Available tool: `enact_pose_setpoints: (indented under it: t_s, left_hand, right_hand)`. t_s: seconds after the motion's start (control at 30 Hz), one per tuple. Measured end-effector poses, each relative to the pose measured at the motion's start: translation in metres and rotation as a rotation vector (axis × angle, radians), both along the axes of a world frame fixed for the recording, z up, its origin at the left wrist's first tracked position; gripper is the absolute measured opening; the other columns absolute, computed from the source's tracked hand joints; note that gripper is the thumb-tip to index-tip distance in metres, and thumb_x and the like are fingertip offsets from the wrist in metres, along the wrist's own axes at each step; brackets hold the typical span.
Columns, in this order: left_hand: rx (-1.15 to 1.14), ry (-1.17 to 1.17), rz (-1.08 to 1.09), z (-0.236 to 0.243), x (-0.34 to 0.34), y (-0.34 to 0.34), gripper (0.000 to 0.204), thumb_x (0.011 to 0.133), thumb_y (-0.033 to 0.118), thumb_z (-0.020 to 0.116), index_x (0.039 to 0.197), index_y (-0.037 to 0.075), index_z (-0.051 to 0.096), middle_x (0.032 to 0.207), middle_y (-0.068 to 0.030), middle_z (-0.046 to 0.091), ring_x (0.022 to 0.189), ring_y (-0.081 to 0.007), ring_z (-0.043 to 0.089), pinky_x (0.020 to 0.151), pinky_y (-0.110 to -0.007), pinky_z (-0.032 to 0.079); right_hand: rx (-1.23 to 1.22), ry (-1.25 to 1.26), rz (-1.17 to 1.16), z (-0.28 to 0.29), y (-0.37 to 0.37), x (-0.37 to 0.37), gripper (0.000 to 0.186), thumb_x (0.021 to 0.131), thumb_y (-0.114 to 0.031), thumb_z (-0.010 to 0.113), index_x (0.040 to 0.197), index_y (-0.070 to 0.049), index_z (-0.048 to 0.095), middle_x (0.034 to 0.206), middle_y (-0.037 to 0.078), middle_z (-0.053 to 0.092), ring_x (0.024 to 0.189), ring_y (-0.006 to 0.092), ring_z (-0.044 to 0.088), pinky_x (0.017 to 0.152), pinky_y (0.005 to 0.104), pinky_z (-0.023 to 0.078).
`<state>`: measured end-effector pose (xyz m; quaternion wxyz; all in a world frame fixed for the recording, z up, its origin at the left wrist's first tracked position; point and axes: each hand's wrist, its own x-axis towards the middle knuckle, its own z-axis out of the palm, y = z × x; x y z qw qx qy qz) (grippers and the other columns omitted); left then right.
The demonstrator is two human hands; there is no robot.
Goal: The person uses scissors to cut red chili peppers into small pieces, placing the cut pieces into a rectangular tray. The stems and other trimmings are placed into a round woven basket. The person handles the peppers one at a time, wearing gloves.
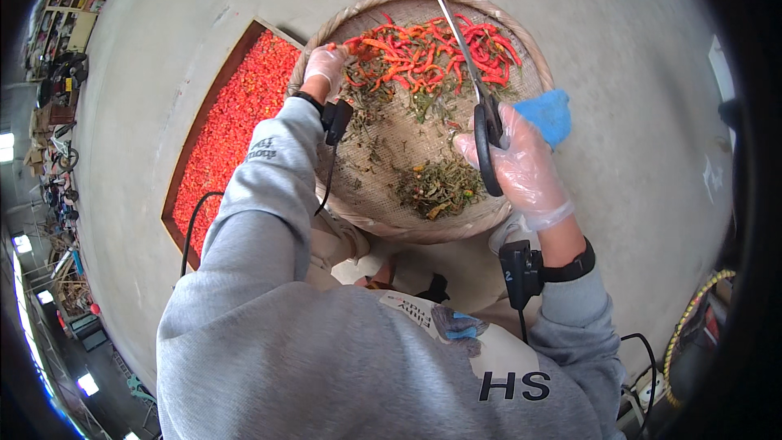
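My right hand (525, 163), in a clear plastic glove, grips black-handled scissors (466, 57) whose long blades point away over a round woven basket (375, 220). My left hand (324, 69), gloved too, is at the basket's left rim with fingers closed on a red chili pepper (345, 49), mostly covered by the fingers. Many whole red chilies (423, 53) lie in the far half of the basket. A heap of dry green-brown stems and leaves (440, 187) rests in its near part, and more scraps are scattered between.
Left of the basket, a shallow wooden tray (183, 171) holds a thick layer of chopped red chili (244, 106). A blue cloth (547, 116) is at the basket's right rim. Cluttered shelves line the far left, over a grey concrete floor (643, 114). Black cables run from both wrists.
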<state>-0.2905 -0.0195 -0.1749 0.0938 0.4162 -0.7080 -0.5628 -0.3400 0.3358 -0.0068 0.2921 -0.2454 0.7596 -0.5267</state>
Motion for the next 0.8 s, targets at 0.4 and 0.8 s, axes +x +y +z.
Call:
enact_pose_setpoints:
  t_s: [0.4,0.8]
  left_hand:
    - [0.762,0.266,-0.169,0.161,0.039,0.103,0.011,0.095,0.020,0.054,0.087,0.011,0.053,0.055,0.0056,0.034,0.040,-0.0053,0.028,0.036,-0.021,0.025]
    - [-0.620,0.445,-0.703,0.221,0.069,0.182,0.035,0.082,0.006,0.066,0.117,0.005,0.060,0.109,-0.0111,0.060,0.102,-0.0190,0.056,0.080,-0.032,0.049]
  right_hand:
    - [-0.471,-0.615,-0.149,-0.019,-0.014,-0.009,0.023,0.085,-0.015,0.068,0.097,-0.002,0.055,0.087,0.008,0.063,0.070,0.0140,0.062,0.055,0.0220,0.048]
    - [-0.601,-0.553,-0.200,0.000,-0.017,0.000,0.022,0.082,-0.010,0.070,0.095,0.000,0.056,0.083,0.008,0.063,0.068,0.0159,0.062,0.056,0.0244,0.050]
